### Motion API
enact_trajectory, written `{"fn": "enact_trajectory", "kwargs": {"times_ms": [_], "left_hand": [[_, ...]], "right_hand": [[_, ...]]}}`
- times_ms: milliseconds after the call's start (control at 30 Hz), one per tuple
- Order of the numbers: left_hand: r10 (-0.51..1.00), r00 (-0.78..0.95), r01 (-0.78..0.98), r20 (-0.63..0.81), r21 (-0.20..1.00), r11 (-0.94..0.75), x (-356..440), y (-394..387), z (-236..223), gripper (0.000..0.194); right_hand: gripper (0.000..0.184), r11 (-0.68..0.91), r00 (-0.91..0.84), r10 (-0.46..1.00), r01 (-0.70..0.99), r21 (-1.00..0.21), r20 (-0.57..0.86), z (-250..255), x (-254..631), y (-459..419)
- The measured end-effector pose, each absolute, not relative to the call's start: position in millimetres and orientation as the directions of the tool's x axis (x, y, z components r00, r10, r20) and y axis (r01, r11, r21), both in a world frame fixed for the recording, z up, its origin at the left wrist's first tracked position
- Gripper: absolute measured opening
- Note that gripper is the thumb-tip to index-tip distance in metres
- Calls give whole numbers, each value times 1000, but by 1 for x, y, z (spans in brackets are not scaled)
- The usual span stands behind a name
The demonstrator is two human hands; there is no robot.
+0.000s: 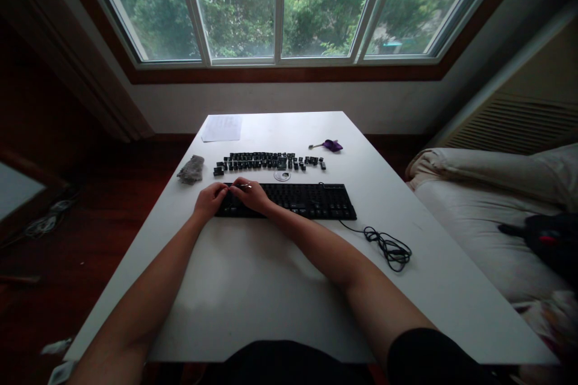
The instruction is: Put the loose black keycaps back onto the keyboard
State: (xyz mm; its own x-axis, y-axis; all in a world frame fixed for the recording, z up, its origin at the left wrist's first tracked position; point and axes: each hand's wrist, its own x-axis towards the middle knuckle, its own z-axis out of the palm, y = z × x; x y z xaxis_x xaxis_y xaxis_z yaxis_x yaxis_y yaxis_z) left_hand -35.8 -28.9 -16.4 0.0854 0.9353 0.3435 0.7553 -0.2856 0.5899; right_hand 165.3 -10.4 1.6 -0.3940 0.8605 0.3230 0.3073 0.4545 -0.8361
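Note:
A black keyboard (311,201) lies across the white table with many of its keys in place. At its left end my left hand (211,200) rests on the corner, fingers curled together. My right hand (250,194) reaches over the keyboard beside it, fingertips pinched close to the left fingertips. Something small and shiny shows at the right fingers; whether it is a ring or a thin tool I cannot tell. What sits between the fingertips is hidden. Behind the keyboard, loose black keycaps (255,164) stand in rows. A small round clear dish (282,175) lies between them and the keyboard.
A crumpled grey cloth (191,169) lies left of the keycaps. Farther back are a sheet of paper (222,129) and a purple item (333,145) with a thin stick. The coiled black cable (388,246) lies right. A light-covered bed or sofa (478,216) stands beside the table.

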Motion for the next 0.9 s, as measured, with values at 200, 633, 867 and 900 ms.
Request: {"fn": "enact_trajectory", "kwargs": {"times_ms": [200, 633, 867, 900], "left_hand": [[936, 74, 758, 344, 590, -277, -35, -29, -17, 31], [934, 86, 765, 347, 578, -285, -34, -30, -14, 31], [935, 76, 771, 346, 574, -276, -35, -29, -15, 30], [935, 79, 771, 347, 573, -278, -35, -29, -15, 30]], "right_hand": [[26, 454, -393, 862, 315, -834, 320, 3, 166, -11], [25, 447, -395, 864, 316, -836, 313, 4, 165, -11], [25, 461, -404, 856, 316, -829, 322, 4, 166, -10], [25, 467, -406, 853, 314, -826, 328, 3, 166, -10]]}}
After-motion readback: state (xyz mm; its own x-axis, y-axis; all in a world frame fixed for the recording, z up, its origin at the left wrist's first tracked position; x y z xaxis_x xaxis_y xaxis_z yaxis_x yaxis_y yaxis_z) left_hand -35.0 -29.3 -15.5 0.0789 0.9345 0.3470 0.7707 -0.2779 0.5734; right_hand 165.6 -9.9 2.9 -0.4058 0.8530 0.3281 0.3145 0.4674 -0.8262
